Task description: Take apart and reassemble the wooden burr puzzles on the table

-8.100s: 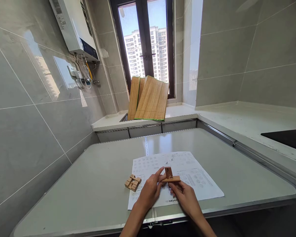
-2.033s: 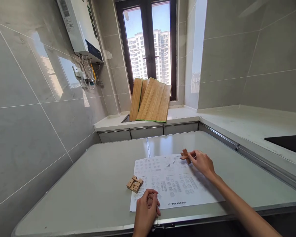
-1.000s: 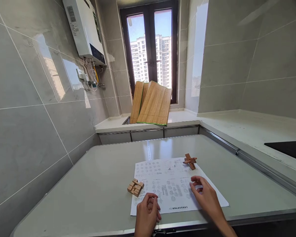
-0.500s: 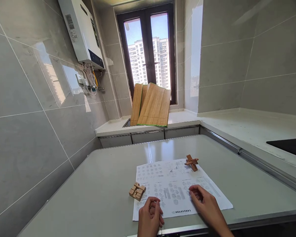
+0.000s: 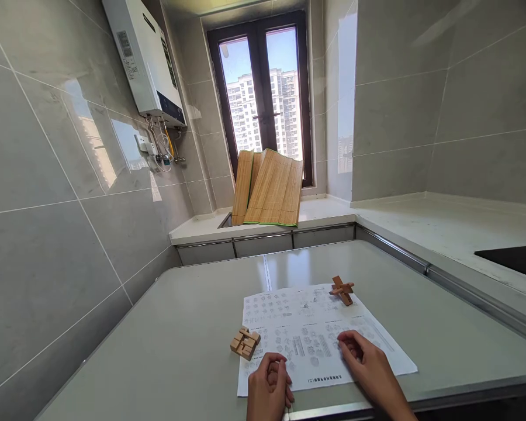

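Note:
A printed instruction sheet [image 5: 284,345] lies flat on the table, covered in small diagrams. My left hand [image 5: 269,383] rests on its lower left edge, fingers curled in, with nothing visible in them. Over the lower right part of the sheet is my right hand [image 5: 368,362], loosely closed, thumb near the index finger and no object showing. A light wooden block puzzle [image 5: 245,343] sits at the sheet's left edge, just beyond my left hand and apart from it. On the far right corner stands a reddish-brown interlocking wooden puzzle [image 5: 342,290] with crossed pieces.
The pale glossy table [image 5: 179,339] meets a white counter [image 5: 403,216] at the back and right. A bamboo mat [image 5: 274,190] leans before the window [image 5: 263,93]. A white water heater [image 5: 144,58] hangs on the left wall. A black panel [image 5: 515,260] lies at far right.
The view has shifted very slightly. Both hands keep the same curled pose, and the puzzles and sheet stay where they were.

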A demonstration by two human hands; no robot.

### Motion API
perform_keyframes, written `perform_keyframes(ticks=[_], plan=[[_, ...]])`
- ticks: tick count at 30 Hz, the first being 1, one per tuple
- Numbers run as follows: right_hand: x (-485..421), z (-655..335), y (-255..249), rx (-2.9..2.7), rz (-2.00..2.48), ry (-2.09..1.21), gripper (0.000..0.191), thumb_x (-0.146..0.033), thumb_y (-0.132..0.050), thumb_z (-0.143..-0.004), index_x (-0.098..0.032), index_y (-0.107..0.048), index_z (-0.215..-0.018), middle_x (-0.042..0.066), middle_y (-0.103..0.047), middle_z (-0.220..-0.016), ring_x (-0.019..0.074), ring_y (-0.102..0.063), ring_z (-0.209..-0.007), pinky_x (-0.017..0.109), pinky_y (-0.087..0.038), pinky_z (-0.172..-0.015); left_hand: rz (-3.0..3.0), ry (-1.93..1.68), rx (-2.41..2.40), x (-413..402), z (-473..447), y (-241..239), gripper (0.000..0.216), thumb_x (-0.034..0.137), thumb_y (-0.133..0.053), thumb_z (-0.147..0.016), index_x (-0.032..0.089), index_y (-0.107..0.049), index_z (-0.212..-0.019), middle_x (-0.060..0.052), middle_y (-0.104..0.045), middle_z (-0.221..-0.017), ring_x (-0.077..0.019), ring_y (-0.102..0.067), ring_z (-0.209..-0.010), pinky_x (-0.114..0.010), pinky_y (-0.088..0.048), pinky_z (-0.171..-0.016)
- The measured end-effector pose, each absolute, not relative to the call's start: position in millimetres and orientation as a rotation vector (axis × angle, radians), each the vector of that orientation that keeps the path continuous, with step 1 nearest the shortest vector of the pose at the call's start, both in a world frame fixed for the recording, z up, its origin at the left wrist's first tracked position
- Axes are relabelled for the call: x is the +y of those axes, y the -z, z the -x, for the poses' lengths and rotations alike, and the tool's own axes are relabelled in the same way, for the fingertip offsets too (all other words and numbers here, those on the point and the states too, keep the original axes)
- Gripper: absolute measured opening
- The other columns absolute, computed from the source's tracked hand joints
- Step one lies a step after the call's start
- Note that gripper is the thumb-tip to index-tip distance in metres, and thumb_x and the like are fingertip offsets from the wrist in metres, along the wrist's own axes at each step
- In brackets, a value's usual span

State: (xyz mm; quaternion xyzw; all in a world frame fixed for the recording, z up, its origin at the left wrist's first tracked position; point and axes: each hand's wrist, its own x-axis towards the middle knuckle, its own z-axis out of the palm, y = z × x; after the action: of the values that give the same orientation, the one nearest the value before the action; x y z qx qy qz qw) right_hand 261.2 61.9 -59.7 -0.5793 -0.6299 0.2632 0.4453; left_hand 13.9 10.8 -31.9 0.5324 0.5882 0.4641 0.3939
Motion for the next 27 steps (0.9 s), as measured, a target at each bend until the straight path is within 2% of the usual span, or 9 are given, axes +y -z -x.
perform_keyframes(ticks=[6,27], plan=[[62.4,-261.4,60.3,-1.559,1.448,-0.647,0.032,-0.049,-0.05,-0.089,-0.023,-0.068,-0.093,0.004,-0.072,-0.081,0.0209,-0.066,-0.071,0.03,-0.053,-0.07,-1.381,-1.207,1.491,10.0,-15.0,32.8,0.049,0.064,-0.053,-0.088,0.017,-0.064,-0.093,-0.001,-0.063,-0.064,-0.0132,-0.059,-0.043,-0.022,-0.046,-0.042],[59.2,-261.3,58.5,-1.533,1.416,-0.635,0.031,-0.049,-0.052,-0.089,-0.023,-0.069,-0.092,0.004,-0.074,-0.081,0.0213,-0.067,-0.071,0.029,-0.053,-0.069,-1.392,-1.203,1.482,8.5,-15.2,30.7,0.05,0.066,-0.053,-0.088,0.018,-0.065,-0.092,-0.001,-0.064,-0.063,-0.0131,-0.059,-0.043,-0.022,-0.046,-0.043]])
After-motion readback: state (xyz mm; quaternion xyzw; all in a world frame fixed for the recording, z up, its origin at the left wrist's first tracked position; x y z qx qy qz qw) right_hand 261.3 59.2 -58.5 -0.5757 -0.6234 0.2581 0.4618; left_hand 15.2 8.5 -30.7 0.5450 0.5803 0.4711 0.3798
